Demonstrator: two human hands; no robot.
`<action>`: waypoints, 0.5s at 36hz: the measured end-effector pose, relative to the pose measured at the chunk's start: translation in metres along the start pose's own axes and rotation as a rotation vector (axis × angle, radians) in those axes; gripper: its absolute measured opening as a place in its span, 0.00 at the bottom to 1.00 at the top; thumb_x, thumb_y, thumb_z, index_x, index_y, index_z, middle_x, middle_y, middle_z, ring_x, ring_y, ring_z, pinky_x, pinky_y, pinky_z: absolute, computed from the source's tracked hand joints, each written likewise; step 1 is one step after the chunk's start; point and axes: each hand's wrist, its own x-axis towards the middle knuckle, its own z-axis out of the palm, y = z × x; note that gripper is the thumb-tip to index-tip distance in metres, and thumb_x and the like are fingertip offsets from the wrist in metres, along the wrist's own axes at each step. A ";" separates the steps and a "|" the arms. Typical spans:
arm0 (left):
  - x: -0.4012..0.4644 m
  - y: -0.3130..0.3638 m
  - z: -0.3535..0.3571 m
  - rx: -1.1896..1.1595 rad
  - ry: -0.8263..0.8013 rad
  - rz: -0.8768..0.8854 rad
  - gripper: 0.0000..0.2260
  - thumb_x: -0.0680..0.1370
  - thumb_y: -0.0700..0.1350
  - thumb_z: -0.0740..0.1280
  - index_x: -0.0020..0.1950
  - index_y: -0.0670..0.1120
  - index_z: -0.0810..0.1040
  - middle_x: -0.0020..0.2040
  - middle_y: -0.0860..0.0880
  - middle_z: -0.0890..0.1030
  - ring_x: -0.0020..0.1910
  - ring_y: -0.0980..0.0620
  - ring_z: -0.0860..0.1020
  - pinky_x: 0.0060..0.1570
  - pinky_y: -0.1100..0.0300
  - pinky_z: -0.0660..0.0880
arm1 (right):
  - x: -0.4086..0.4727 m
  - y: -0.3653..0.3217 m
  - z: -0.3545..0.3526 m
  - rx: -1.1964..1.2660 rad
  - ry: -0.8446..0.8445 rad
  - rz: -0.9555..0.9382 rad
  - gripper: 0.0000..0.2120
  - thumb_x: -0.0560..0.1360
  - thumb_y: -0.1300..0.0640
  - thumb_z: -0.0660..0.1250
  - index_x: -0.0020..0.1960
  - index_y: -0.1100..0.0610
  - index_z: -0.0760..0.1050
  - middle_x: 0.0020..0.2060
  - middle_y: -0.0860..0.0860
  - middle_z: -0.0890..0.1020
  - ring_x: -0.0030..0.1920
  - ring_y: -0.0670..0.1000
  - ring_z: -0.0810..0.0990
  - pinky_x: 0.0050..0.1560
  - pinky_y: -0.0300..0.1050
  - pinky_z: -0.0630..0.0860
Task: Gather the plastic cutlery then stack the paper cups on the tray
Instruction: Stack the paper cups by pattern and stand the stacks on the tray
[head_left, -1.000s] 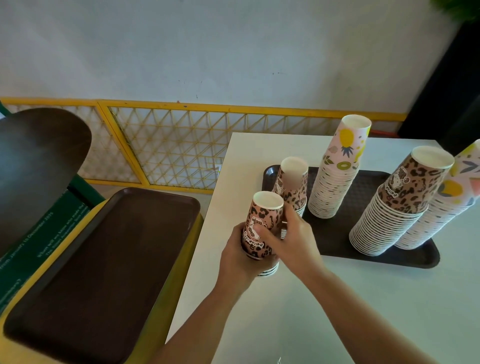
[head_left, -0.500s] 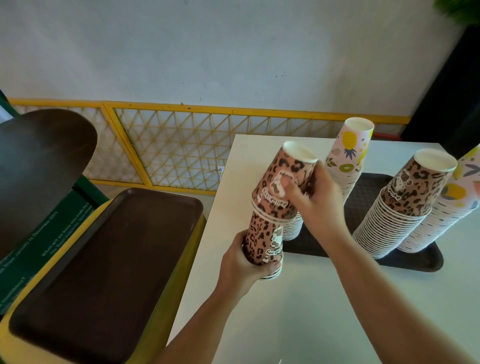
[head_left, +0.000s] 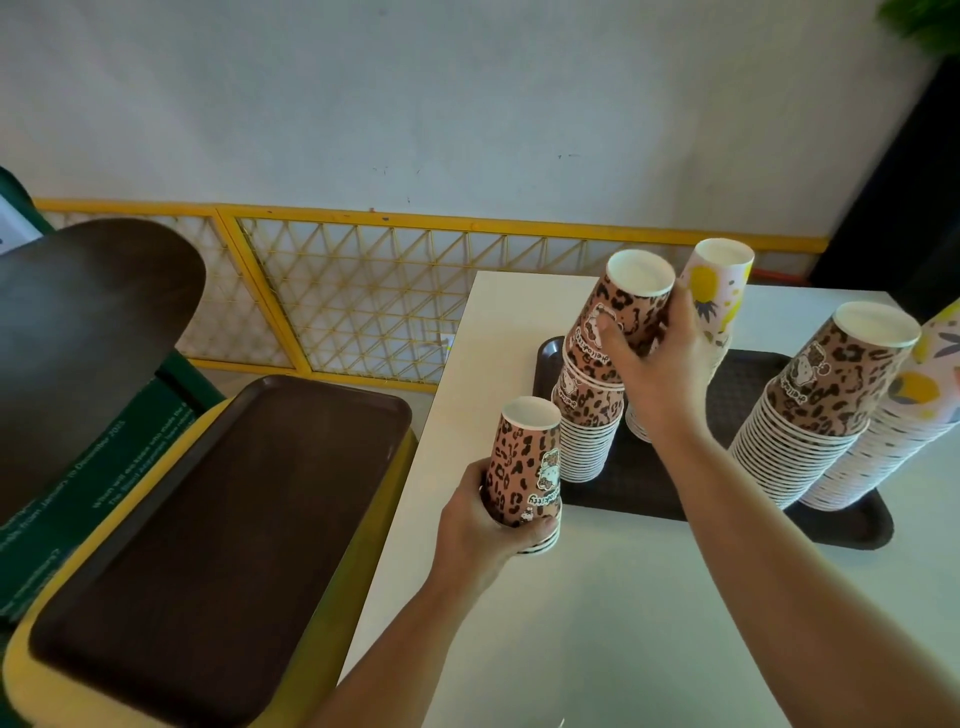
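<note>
The right hand (head_left: 657, 374) is wrapping its grip around an upside-down leopard-print paper cup (head_left: 621, 317), tilted over the short leopard-print stack (head_left: 587, 436) standing on the dark brown plastic tray (head_left: 841, 525). Below-left of it, the left hand (head_left: 480, 525) is clasping a few nested leopard cups (head_left: 527, 470) over the white tabletop (head_left: 623, 623). A yellow lattice railing (head_left: 363, 291) is running along the pale wall (head_left: 467, 104) behind.

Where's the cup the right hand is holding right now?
Centre right in the head view: the right hand holds the leopard-print cup tilted atop the short leopard stack at the tray's left end.
</note>
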 end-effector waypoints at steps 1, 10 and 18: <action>0.000 0.001 0.000 -0.002 -0.002 0.001 0.30 0.63 0.44 0.79 0.59 0.54 0.69 0.53 0.57 0.79 0.53 0.57 0.78 0.47 0.69 0.77 | -0.002 0.004 0.001 0.000 -0.019 0.015 0.29 0.69 0.50 0.71 0.65 0.58 0.67 0.58 0.54 0.77 0.59 0.51 0.75 0.59 0.53 0.75; -0.001 0.007 -0.001 -0.030 0.013 0.003 0.30 0.63 0.44 0.79 0.59 0.54 0.69 0.52 0.59 0.78 0.53 0.58 0.77 0.48 0.69 0.76 | -0.018 0.006 0.006 -0.079 -0.115 0.009 0.39 0.68 0.48 0.72 0.73 0.55 0.58 0.68 0.52 0.68 0.68 0.48 0.65 0.64 0.34 0.63; 0.000 0.008 -0.003 -0.068 0.049 -0.016 0.31 0.59 0.49 0.79 0.59 0.52 0.73 0.51 0.56 0.82 0.51 0.57 0.80 0.52 0.55 0.79 | -0.060 -0.020 0.009 0.068 -0.197 -0.116 0.30 0.66 0.42 0.70 0.61 0.58 0.69 0.53 0.47 0.74 0.53 0.38 0.73 0.54 0.26 0.68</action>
